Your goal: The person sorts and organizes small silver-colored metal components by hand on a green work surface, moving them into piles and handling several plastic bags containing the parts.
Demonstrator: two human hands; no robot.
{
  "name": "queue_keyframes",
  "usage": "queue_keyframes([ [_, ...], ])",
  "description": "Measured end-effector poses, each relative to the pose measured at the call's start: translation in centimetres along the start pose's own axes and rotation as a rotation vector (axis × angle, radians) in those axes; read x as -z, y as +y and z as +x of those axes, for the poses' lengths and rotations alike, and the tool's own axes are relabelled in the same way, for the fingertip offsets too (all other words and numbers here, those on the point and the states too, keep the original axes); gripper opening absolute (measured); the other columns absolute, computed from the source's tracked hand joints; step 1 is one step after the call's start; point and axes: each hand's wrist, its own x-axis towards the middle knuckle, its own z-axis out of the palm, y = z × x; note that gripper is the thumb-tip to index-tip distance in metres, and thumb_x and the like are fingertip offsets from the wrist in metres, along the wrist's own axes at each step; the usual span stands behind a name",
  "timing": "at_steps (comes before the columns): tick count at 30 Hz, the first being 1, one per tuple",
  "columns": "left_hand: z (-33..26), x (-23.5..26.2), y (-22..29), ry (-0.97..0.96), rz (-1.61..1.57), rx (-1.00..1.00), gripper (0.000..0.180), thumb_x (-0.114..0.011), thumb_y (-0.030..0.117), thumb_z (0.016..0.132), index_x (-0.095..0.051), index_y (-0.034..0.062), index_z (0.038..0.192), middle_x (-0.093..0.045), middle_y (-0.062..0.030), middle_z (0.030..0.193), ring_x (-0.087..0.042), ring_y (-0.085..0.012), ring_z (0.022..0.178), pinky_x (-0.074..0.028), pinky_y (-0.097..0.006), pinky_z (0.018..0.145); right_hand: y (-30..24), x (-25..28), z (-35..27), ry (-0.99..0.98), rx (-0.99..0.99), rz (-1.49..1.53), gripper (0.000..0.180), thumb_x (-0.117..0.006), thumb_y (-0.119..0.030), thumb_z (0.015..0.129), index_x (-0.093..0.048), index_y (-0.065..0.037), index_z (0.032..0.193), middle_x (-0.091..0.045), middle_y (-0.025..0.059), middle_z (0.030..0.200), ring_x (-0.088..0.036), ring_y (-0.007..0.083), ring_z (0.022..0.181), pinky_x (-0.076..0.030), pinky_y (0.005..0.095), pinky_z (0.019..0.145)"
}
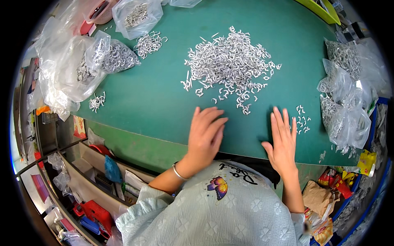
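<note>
A large heap of small silvery curved metal pieces (230,59) lies on the green tabletop in front of me, with loose ones scattered along its near side. My left hand (206,133) hovers or rests just short of these strays, its fingers apart and slightly bent, with nothing visible in it. My right hand (282,139) is stretched flat, thumb out to the side, near the table's front edge. Beside its fingers, to the right, sits a small loose group of similar metal bits (303,121).
Clear plastic bags of metal parts stand at the left (117,57) and right (342,102). Smaller piles lie at the far left (150,43) and near left (97,101). A yellow-green tray (322,10) is at the back right. Open drawers (98,172) are below left.
</note>
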Motion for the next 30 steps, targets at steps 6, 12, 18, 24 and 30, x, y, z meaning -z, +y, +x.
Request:
queue_keyframes([
  [6, 1.8, -2.1, 1.5, -0.272, 0.137, -0.095, 0.044, -0.063, 0.003, 0.082, -0.054, 0.0012, 0.125, -0.051, -0.0111, 0.135, -0.046, -0.0304, 0.127, -0.028, -0.052, 0.108, -1.2, -1.0, 3.8, -0.092, 0.097, 0.007, 0.075, -0.071, -0.026, 0.077, -0.039, -0.001, 0.139, -0.034, 0.0095, 0.15, -0.028, 0.0294, 0.14, -0.016, 0.0574, 0.112],
  [12, 1.1, -1.1, 1.4, -0.315, 0.004, -0.038, 0.045, -0.06, 0.0, 0.082, -0.053, 0.0005, 0.126, -0.048, -0.0131, 0.138, -0.042, -0.0316, 0.131, -0.026, -0.051, 0.11, -1.4, 0.8, 1.9, -0.075, 0.083, 0.077, 0.073, -0.072, -0.025, 0.076, -0.042, -0.001, 0.138, -0.035, 0.0083, 0.149, -0.028, 0.0291, 0.14, -0.017, 0.0582, 0.111],
  [18, 1.8, -1.1, 1.2, -0.332, 0.122, -0.086, 0.044, -0.056, 0.0, 0.08, -0.052, -0.0028, 0.124, -0.045, -0.0176, 0.138, -0.038, -0.0348, 0.133, -0.027, -0.054, 0.109, -2.0, -0.9, 2.5, -0.129, 0.11, 0.025, 0.074, -0.072, -0.026, 0.075, -0.042, -0.004, 0.139, -0.034, 0.0055, 0.15, -0.027, 0.0285, 0.14, -0.016, 0.0602, 0.111],
  [24, 1.4, -1.5, 1.8, -0.316, 0.017, -0.098, 0.039, -0.062, -0.002, 0.08, -0.058, -0.0004, 0.118, -0.051, -0.0156, 0.131, -0.046, -0.0345, 0.125, -0.035, -0.05, 0.104, -1.5, 0.2, 1.2, -0.111, 0.064, -0.01, 0.072, -0.072, -0.028, 0.075, -0.044, -0.005, 0.137, -0.036, 0.0039, 0.149, -0.026, 0.0282, 0.141, -0.014, 0.0619, 0.111],
  [30, 0.5, -1.0, 0.9, -0.23, -0.045, -0.078, 0.035, -0.068, -0.001, 0.076, -0.059, 0.0, 0.11, -0.055, -0.0138, 0.117, -0.052, -0.0345, 0.111, -0.041, -0.044, 0.094, -0.1, 0.0, -0.5, -0.035, -0.04, -0.125, 0.065, -0.067, -0.025, 0.08, -0.045, -0.007, 0.138, -0.034, 0.0044, 0.151, -0.023, 0.0311, 0.142, -0.012, 0.0643, 0.109],
])
